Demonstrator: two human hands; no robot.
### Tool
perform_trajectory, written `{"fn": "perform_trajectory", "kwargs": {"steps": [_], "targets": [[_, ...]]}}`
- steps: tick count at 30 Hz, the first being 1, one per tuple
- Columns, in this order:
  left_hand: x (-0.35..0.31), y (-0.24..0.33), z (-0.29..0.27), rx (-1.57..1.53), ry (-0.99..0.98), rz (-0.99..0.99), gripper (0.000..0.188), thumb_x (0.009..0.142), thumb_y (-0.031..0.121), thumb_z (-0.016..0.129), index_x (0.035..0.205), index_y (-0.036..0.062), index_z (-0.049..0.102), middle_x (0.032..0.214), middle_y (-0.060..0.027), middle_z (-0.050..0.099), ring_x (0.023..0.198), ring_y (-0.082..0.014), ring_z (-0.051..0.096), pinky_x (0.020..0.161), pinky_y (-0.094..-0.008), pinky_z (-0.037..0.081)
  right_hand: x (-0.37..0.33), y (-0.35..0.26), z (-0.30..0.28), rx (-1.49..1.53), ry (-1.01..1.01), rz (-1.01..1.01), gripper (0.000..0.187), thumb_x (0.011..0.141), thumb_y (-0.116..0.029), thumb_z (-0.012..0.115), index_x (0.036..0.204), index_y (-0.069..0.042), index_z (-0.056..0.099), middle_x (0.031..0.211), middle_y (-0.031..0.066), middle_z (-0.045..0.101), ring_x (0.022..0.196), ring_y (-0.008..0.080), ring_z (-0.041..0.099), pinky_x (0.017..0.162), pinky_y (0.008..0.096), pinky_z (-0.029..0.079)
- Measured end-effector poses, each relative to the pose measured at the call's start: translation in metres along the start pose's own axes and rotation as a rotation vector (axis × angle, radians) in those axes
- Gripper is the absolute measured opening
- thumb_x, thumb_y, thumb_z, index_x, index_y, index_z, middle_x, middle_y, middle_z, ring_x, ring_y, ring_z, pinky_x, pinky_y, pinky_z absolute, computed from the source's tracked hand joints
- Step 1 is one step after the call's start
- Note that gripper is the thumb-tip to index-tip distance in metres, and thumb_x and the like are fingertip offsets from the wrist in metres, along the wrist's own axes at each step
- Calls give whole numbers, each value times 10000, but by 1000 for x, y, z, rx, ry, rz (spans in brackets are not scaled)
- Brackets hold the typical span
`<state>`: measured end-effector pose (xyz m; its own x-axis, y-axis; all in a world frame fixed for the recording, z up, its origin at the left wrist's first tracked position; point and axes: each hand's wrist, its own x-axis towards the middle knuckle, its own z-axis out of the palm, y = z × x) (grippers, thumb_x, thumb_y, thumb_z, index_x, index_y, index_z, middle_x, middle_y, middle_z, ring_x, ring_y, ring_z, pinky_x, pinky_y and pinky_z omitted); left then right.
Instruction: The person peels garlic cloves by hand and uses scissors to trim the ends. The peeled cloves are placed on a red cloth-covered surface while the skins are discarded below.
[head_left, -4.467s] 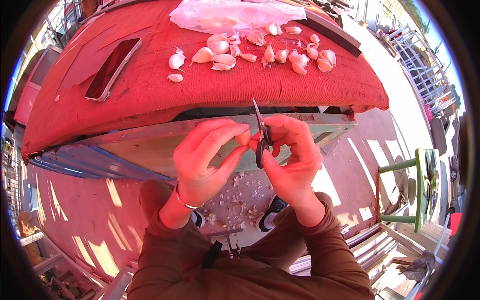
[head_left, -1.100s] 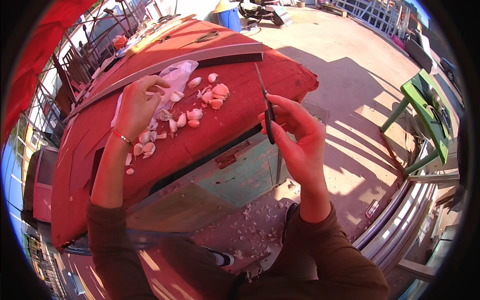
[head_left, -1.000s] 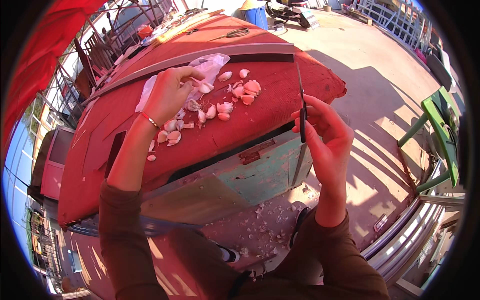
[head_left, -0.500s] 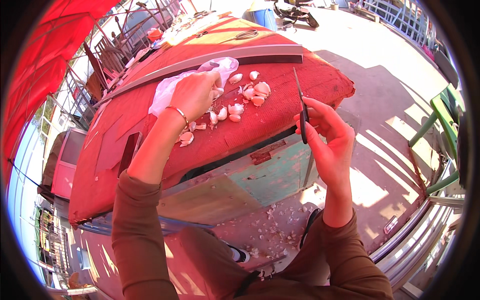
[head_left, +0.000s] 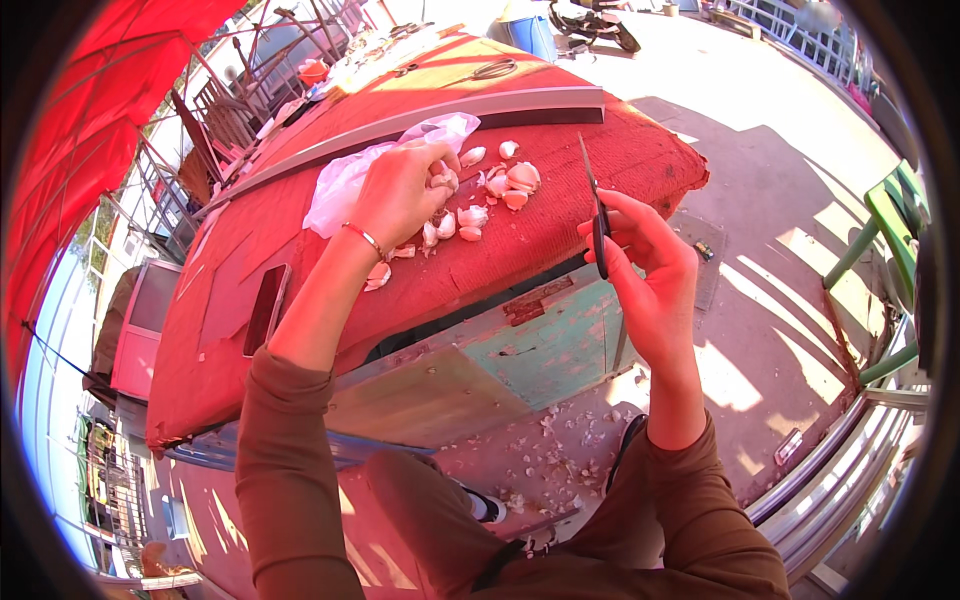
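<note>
At the heap on the red-covered table (head_left: 560,235), my left hand (head_left: 400,190) is closed, its fingers pinched round a pale garlic clove (head_left: 446,178) that they partly cover. Loose garlic cloves (head_left: 473,216) lie just below and right of it, with a garlic bulb (head_left: 522,177) farther right. A crumpled white plastic bag (head_left: 340,190) lies behind and beside the left hand. Over the table's near right edge, my right hand (head_left: 650,275) grips black-handled scissors (head_left: 598,220). They are seen edge-on, with the slim blade pointing up and away from me.
A long metal bar (head_left: 540,104) crosses the table behind the garlic. A dark phone (head_left: 265,310) lies at the left, and a wire whisk (head_left: 495,69) farther back. Garlic skins (head_left: 555,460) litter the floor by my feet. A green chair (head_left: 895,225) stands at right.
My view has shifted slightly, bringing more of the phone into sight. The right hand and scissors have moved a little left; the left hand stays pinched at the garlic heap.
</note>
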<state>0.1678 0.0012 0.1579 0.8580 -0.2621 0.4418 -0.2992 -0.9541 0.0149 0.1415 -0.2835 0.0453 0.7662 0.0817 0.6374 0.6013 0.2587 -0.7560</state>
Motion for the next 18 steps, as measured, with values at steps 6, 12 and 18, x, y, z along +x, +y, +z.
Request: {"fn": "perform_trajectory", "kwargs": {"steps": [6,12,18], "targets": [[-4,2,0,-21,66,-15,229,850,55,799,1071,14,758,922,-126,691,849,-239,699,794,-357,582,1,3,2,23,5,15,391,1006,5,650,1396,3,634,1067,85,748,909,126,697,827,277,562],[-17,-14,-2,-154,130,-71,277,901,100,796,1169,35,779,957,-64,706,855,-149,670,812,-298,568,-1,3,6,13,-12,24,392,1002,7,648,1394,-2,635,1061,81,748,902,126,695,820,275,555],[-34,-29,-26,-347,32,-221,200,950,137,776,1085,-2,723,935,1,675,804,-49,597,730,-241,523,-2,2,11,16,-17,24,388,995,22,636,1382,-3,637,1053,78,744,887,118,687,818,275,550]]}}
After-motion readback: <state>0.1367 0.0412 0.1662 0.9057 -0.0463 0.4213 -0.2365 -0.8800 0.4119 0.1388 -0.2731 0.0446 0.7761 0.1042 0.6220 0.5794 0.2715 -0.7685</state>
